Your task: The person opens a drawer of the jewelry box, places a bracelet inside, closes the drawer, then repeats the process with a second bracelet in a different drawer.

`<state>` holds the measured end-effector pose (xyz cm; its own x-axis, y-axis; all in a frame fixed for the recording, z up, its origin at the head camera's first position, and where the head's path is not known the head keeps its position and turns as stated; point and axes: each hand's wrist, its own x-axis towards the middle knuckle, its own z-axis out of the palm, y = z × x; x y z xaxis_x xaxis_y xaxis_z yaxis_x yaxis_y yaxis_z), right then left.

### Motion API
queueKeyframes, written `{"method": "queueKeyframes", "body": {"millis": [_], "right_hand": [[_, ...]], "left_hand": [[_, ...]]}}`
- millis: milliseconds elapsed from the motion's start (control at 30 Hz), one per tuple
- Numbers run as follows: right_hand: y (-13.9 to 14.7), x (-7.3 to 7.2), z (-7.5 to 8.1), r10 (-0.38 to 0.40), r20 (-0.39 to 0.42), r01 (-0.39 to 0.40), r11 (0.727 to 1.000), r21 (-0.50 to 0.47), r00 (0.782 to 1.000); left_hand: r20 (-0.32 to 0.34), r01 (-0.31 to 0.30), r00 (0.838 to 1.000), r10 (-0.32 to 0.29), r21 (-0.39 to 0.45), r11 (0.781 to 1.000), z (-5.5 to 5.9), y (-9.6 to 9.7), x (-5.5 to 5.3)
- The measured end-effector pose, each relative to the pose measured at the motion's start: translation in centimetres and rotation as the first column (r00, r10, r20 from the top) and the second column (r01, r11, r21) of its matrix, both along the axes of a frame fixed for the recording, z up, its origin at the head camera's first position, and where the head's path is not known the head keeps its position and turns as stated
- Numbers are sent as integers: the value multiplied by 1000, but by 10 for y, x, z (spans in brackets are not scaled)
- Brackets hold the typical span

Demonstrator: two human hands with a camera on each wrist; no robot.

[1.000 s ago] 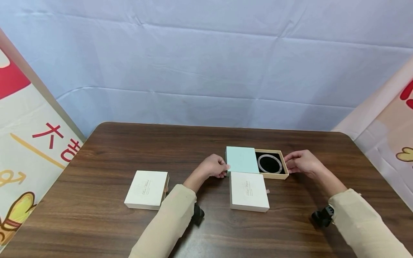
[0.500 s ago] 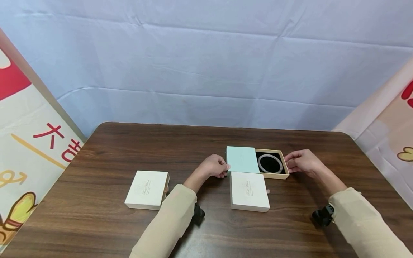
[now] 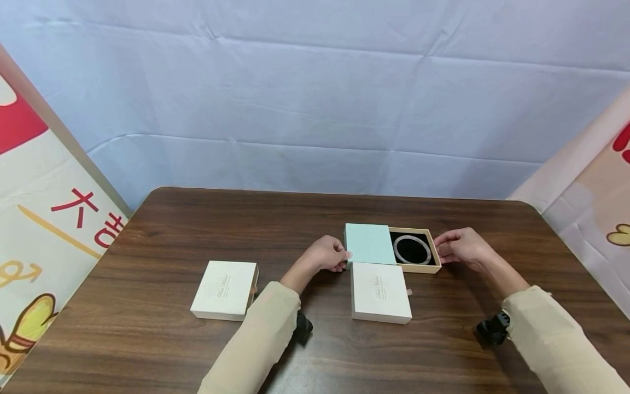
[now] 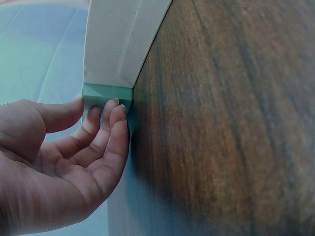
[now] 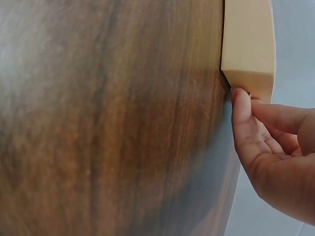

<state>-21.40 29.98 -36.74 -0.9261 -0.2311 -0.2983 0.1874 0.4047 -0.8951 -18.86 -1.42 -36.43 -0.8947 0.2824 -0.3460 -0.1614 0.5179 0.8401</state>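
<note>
A mint-green drawer-style gift box lies on the table with its cream-edged drawer slid out to the right. Inside the drawer, a pale ring-shaped bangle rests on black lining. My left hand holds the left end of the mint box, thumb at its top edge and curled fingers against the end face. At the drawer's right end, my right hand pinches a small pull tab, mostly hidden by the fingers. Just in front of the mint box sits a white box with a ribbon tab.
Another white box lies farther left on the brown wooden table, beside my left forearm. A pale blue cloth hangs behind the table's far edge. Printed banners stand at the sides.
</note>
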Motion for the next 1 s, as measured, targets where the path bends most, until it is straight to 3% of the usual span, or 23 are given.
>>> {"method": "queueKeyframes", "body": {"millis": [1000], "right_hand": [[3, 0, 0, 7, -5, -7, 1000, 2, 1000]], "left_hand": [[16, 10, 1000, -10, 20, 1000, 1, -1, -1]]}}
